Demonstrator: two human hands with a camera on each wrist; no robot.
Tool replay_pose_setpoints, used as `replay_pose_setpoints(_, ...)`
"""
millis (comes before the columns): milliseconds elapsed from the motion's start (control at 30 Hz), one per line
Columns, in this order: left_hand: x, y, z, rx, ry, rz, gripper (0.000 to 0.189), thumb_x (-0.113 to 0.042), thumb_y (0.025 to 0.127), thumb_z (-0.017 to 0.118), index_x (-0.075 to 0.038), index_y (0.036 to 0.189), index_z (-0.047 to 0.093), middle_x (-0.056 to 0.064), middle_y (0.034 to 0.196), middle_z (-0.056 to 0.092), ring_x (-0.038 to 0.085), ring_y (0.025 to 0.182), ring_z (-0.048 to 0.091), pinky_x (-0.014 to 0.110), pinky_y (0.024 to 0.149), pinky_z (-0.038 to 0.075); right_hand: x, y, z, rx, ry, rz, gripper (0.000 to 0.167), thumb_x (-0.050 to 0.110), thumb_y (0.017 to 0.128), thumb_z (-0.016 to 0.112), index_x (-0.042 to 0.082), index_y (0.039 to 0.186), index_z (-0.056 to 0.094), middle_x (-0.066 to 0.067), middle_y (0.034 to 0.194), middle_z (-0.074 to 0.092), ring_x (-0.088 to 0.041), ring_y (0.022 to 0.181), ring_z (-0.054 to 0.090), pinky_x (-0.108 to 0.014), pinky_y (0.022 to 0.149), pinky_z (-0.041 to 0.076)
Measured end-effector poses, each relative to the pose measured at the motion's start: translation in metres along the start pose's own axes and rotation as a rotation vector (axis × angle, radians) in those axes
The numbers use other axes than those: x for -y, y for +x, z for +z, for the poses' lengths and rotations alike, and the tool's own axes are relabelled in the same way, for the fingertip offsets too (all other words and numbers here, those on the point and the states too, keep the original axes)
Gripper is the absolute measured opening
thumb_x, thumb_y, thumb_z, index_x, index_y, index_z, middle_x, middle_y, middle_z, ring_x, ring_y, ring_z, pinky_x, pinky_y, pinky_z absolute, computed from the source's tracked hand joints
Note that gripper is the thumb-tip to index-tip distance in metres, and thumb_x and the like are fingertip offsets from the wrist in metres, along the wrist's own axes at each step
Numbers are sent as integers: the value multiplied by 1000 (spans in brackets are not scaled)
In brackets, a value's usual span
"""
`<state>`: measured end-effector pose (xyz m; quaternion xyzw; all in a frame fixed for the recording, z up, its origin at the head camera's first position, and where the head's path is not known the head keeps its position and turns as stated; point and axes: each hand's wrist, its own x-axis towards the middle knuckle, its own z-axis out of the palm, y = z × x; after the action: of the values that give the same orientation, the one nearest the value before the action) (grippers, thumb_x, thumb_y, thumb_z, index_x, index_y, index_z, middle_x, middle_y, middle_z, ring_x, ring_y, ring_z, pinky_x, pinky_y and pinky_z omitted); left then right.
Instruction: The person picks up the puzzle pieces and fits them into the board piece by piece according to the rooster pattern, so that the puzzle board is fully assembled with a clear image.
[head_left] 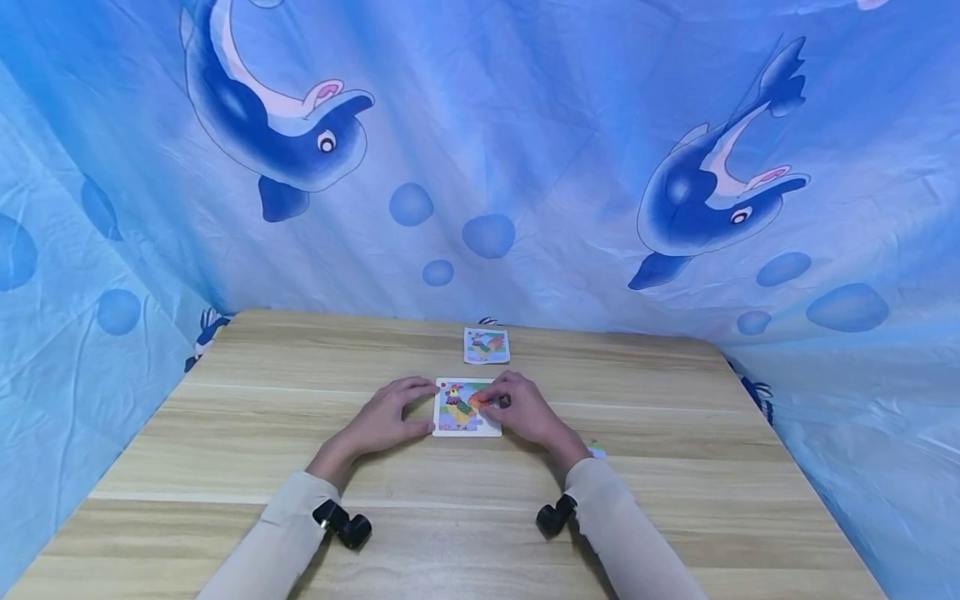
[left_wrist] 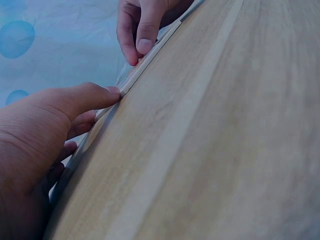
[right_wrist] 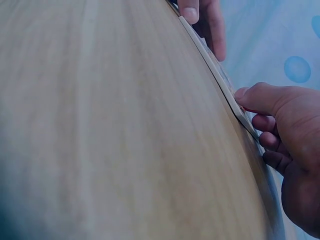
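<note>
A small white-framed jigsaw puzzle (head_left: 455, 414) with a rooster picture lies flat on the wooden table. My left hand (head_left: 386, 417) steadies it at the left edge, thumb by the near corner and fingers by the far one. In the left wrist view, the left thumb (left_wrist: 102, 96) touches the frame's edge. Over the puzzle's right part, my right hand (head_left: 525, 408) has its thumb and index finger pinched together at an orange puzzle piece (head_left: 478, 398), mostly hidden by the fingers. The right thumb (right_wrist: 257, 97) sits low against the board in the right wrist view.
Behind the puzzle lies a square card (head_left: 486, 346) with a matching rooster picture. A loose puzzle piece (head_left: 597, 452) is partly hidden beside the right wrist. The wooden table (head_left: 420, 533) ends at a blue dolphin-print curtain (head_left: 540, 167).
</note>
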<state>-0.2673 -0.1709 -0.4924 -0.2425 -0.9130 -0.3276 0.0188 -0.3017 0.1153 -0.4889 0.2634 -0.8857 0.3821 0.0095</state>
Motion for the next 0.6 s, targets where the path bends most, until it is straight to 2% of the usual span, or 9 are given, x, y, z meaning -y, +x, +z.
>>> replay_pose_setpoints(167, 0, 0, 0, -6, 3, 7, 63, -33, 88, 76, -13, 146, 60, 13, 153, 54, 41, 144, 46, 67, 119, 33, -1, -1, -1, 5, -8, -3, 14, 18, 90, 80, 17, 104, 82, 3, 102, 67, -12, 92, 57, -28, 78, 49)
replay_pose_setpoints(300, -1, -1, 0, -9, 4, 2, 63, -34, 88, 76, -14, 145, 60, 13, 153, 54, 41, 145, 46, 67, 119, 34, -1, -3, -4, 26, 4, 26, 16, 20, 91, 79, 19, 107, 82, 4, 104, 66, -13, 96, 57, -31, 84, 50)
replay_pose_setpoints(533, -1, -1, 1, -13, 0, 2, 63, -34, 88, 77, -14, 145, 60, 13, 153, 53, 42, 145, 46, 67, 119, 34, -3, -22, -28, 4, -14, 1, 23, 18, 91, 78, 12, 113, 78, 0, 112, 69, -18, 103, 62, -32, 87, 55)
replay_pose_setpoints(600, -1, 0, 1, -13, 6, 2, 63, -34, 88, 76, -14, 146, 59, 14, 154, 53, 42, 145, 45, 68, 119, 34, -6, -29, -37, -10, -10, 16, 24, 18, 91, 78, 12, 114, 77, 0, 113, 69, -20, 105, 64, -33, 88, 57)
